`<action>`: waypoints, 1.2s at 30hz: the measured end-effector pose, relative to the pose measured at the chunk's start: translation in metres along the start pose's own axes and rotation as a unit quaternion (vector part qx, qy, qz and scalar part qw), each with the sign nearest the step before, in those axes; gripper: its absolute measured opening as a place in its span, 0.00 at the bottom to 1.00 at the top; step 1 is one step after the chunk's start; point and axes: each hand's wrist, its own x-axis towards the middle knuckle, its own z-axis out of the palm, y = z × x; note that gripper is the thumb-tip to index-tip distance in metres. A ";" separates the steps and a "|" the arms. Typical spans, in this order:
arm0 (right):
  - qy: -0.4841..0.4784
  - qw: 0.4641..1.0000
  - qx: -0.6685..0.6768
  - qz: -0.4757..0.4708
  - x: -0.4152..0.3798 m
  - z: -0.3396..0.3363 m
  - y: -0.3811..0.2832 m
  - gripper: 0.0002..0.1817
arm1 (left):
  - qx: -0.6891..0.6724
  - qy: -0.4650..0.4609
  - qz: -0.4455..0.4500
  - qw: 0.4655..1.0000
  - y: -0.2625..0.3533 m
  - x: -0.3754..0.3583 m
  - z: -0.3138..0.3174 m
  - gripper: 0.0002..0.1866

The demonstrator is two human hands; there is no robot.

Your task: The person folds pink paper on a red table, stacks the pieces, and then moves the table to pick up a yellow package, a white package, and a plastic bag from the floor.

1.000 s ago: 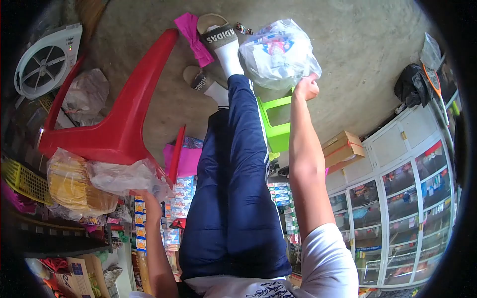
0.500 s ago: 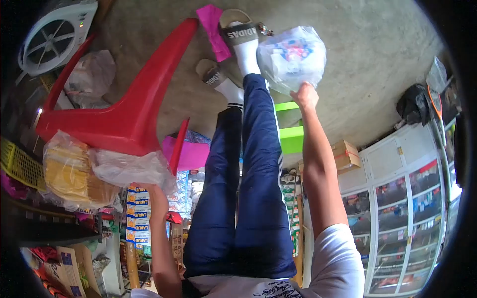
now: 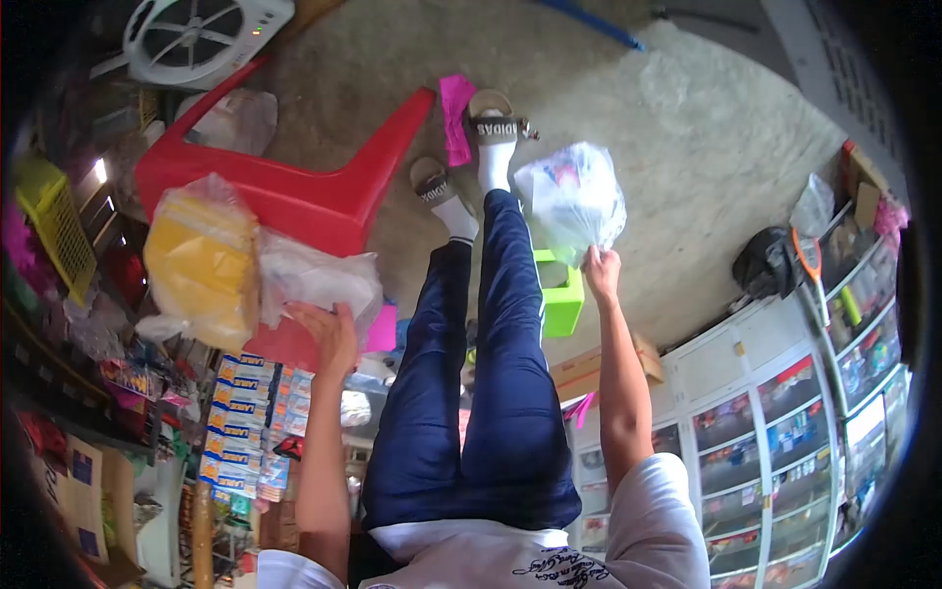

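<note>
My right hand (image 3: 602,270) is closed round the gathered neck of a white plastic bag (image 3: 574,194) with blue and pink print, which hangs above the floor. My left hand (image 3: 329,334), fingers spread, touches a whitish clear plastic bag (image 3: 319,278) lying at the edge of a red plastic chair (image 3: 314,201). Against that bag, on its left, rests a clear bag of yellow contents (image 3: 203,265). Whether my left fingers grip any of the plastic is hard to tell.
A white fan (image 3: 201,34) stands at the upper left. A bright green stool (image 3: 562,304) is beside my leg. Pink cloth (image 3: 455,120) lies by my sandals. Glass-door cabinets (image 3: 731,412) stand at right, with a black bag (image 3: 765,263) and orange racket (image 3: 808,255) above.
My view has shifted. My left hand has come out from under the whitish bag and now shows with spread fingers at its edge. My right hand still holds the printed bag.
</note>
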 end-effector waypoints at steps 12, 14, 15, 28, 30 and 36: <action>-0.148 0.982 0.024 -0.118 -0.233 -0.177 -0.196 0.16 | -0.004 -0.094 -0.064 0.994 0.043 -0.034 -0.087 0.58; -0.194 0.969 -0.003 -0.153 -0.278 -0.202 -0.233 0.15 | 0.009 -0.070 -0.084 0.994 0.052 -0.053 -0.111 0.56; -0.212 0.963 -0.025 -0.163 -0.302 -0.214 -0.258 0.15 | 0.014 -0.060 -0.094 0.994 0.055 -0.064 -0.118 0.56; -0.521 0.737 -0.144 -0.406 -0.598 -0.182 -0.475 0.06 | -0.735 -0.166 0.160 0.637 -0.034 -0.245 -0.116 0.50; -0.559 0.707 -0.144 -0.409 -0.633 -0.143 -0.481 0.06 | -0.787 -0.073 0.193 0.582 -0.062 -0.264 -0.116 0.50; -0.643 0.645 -0.142 -0.388 -0.686 -0.002 -0.476 0.10 | -0.828 0.090 0.183 0.523 -0.181 -0.239 -0.094 0.49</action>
